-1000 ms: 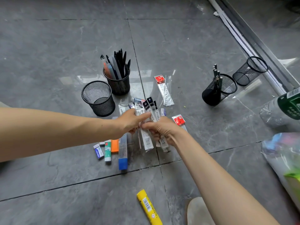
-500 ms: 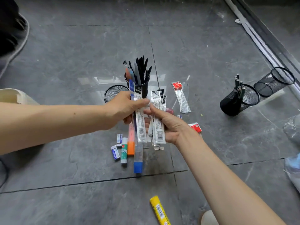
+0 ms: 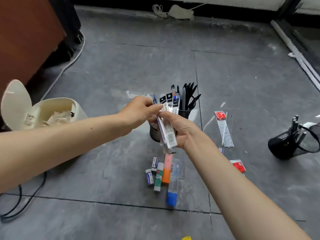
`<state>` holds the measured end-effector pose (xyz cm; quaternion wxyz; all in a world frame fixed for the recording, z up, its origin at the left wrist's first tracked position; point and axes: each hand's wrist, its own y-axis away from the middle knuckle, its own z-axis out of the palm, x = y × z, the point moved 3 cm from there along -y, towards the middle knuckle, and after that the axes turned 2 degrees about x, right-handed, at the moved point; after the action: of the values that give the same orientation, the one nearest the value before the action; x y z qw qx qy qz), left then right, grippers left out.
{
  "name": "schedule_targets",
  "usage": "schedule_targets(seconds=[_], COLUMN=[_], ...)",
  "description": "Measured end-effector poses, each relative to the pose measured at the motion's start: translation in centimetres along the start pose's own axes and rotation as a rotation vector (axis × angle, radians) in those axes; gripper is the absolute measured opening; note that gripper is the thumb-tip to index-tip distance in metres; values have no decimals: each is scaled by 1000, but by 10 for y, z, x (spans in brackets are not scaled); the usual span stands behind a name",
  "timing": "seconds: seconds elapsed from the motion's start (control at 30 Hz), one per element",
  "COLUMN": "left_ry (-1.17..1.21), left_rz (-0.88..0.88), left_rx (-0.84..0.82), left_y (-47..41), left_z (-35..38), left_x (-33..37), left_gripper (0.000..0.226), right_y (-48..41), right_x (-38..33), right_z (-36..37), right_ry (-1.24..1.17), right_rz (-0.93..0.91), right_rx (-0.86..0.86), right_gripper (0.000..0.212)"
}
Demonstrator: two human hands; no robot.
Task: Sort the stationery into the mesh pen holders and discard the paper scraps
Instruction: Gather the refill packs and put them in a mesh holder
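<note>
Both hands meet above the middle of the grey floor. The right hand has its fingers curled round the lower part of a bundle of refill packets, held upright and slightly fanned. The left hand pinches the packets near their tops between thumb and fingertips.

Just behind the bundle stands a mesh pen holder full of black pens. A second mesh holder is partly hidden under the hands. Far right, a third holder lies tipped over with a few pens in it.

On the floor nearer than the hands lie two erasers, a glue stick, an orange marker and a blue-capped tube, side by side. A packaged ruler lies to the right.

At the left, a cream bin stands with its lid up and paper scraps inside.
</note>
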<state>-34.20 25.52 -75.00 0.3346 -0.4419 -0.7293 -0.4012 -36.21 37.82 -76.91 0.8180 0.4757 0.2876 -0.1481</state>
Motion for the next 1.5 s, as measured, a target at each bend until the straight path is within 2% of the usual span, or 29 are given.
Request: schedule_targets(seconds=[0.17, 0.3, 0.4, 0.5, 0.6, 0.67, 0.73, 0.93, 1.03, 1.1, 1.13, 1.23, 1.33, 1.4, 1.47, 1.5], left_ry=[-74, -206, -164, -143, -51, 3, 45, 105, 111, 109, 101, 66, 50, 51, 54, 58], left_rz=[-1, -131, -217, -210, -202, -186, -176, -200, -207, -205, -197, -164, -170, -188, -191, -187], left_rx=[38, -46, -156, -241, -222, -186, -186, -170, -116, -95, -95, -119, -127, -143, -164, -168], left_y=[-17, -31, -34, -34, -30, -25, -21, -16, -16, -14, -13, -9, -7, -5, -3, -2], left_z=[-8, 0, 13, 24, 31, 32, 34, 30, 22, 18, 18, 16, 16, 18, 20, 20], left_x=[-20, -41, -48, -49, -50, -48, -43, -34, -36, -36, -35, -30, -29, -29, -29, -28], left_gripper=[21, 22, 18, 11, 16, 18, 22, 19, 20, 23, 25, 22, 22, 23, 23, 23], right_y=[-11, -23, -26, -29, -29, -30, -29, -32, -30, -27, -27, -24, -15, -8, -12, -16], right_x=[-23, -38, -43, -40, -39, -37, -34, -19, -16, -15, -14, -11, -11, -14, -15, -14], right_z=[-10, -13, -11, -8, -7, -5, 1, 8, 8, 7, 5, 9, 15, 20, 16, 14], right_ry=[54, -45, -137, -118, -44, 59, 120, 286, 548, 750, 761, 634, 531, 525, 574, 644], right_rz=[-89, -254, -457, -631, -793, -893, -958, -971, -1004, -928, -904, -916, -965, -1004, -977, -937], right_rx=[188, 241, 300, 380, 542, 614, 574, 509, 551, 620, 613, 558, 652, 644, 619, 605], right_gripper=[5, 10, 9, 20, 6, 16, 19, 17, 14, 29, 33, 14, 37, 35, 15, 23])
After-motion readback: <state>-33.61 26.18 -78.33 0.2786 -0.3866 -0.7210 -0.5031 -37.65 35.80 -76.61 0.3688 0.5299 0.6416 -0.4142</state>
